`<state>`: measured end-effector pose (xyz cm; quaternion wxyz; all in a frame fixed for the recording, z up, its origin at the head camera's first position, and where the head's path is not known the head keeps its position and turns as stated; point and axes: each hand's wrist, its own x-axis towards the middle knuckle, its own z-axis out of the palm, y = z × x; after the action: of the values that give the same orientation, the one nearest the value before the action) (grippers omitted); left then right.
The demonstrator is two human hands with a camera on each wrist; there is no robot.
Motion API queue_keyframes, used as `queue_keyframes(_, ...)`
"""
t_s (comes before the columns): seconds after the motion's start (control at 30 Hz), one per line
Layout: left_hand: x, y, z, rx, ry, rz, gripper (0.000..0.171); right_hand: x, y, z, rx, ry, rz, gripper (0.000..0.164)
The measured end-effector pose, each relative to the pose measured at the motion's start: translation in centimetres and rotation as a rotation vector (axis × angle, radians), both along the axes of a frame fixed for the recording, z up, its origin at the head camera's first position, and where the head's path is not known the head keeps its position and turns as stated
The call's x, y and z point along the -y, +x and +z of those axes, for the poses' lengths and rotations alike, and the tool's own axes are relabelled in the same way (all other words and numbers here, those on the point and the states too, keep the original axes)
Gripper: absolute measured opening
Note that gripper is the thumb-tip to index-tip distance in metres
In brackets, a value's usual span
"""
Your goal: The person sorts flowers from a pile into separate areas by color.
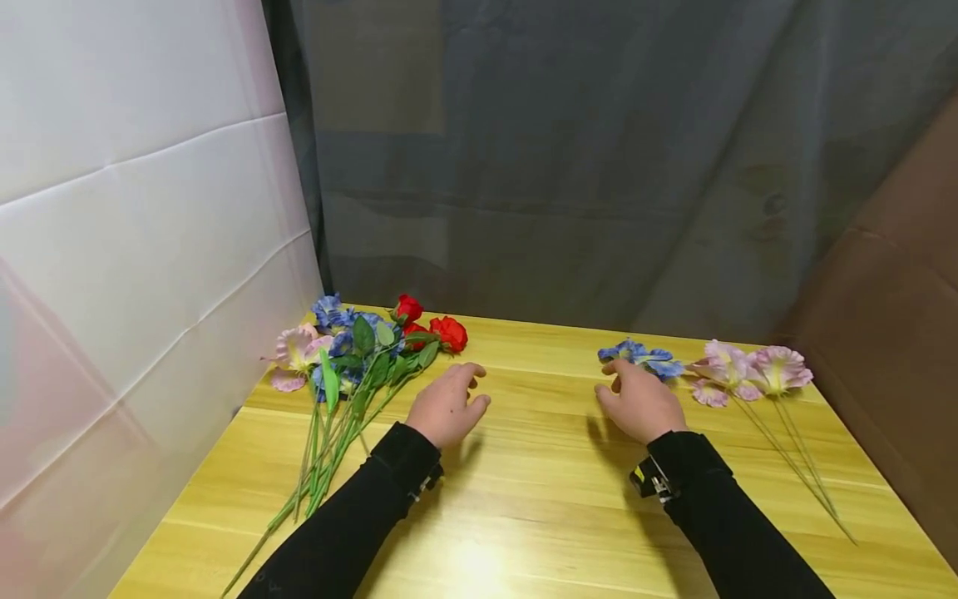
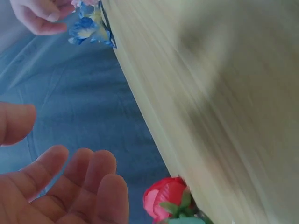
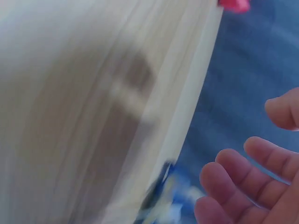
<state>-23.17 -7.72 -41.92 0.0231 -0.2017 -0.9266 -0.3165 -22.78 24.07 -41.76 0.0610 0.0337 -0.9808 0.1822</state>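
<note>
My left hand (image 1: 447, 405) hovers over the table just right of a bunch of artificial flowers, its fingers relaxed and nothing in them. That bunch has red roses (image 1: 450, 334), blue flowers (image 1: 343, 343) and a pink flower (image 1: 296, 349), with green stems (image 1: 329, 457) running toward the front left. Above the table on the other side is my right hand (image 1: 642, 402), also holding nothing, fingers loosely bent. It overlaps a blue flower (image 1: 659, 363) in the head view. In the left wrist view, a red rose (image 2: 166, 198) lies beyond the loosely spread left fingers (image 2: 112, 196).
Pink flowers (image 1: 778, 370) with thin stems lie at the right of the wooden table (image 1: 524, 474). A dark grey cloth (image 1: 554, 183) hangs behind the table, a white cloth (image 1: 165, 216) on the left and a brown panel (image 1: 891, 333) on the right.
</note>
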Motion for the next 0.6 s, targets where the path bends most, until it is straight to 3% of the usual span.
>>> queue_keyframes(0.27,1.7,-0.2,0.1,-0.033,-0.052,0.069,0.037,5.3,-0.4,0.0,-0.034,-0.047,0.106,0.039)
queue_keyframes(0.47,4.5,-0.2,0.1,-0.034,-0.111,0.177,0.035,8.5,-0.7,-0.4,-0.022,-0.065,0.162,0.038)
queue_keyframes(0.6,7.3,-0.6,0.7,-0.038,-0.151,0.274,0.034,9.7,-0.8,-0.5,-0.024,-0.068,0.186,0.038)
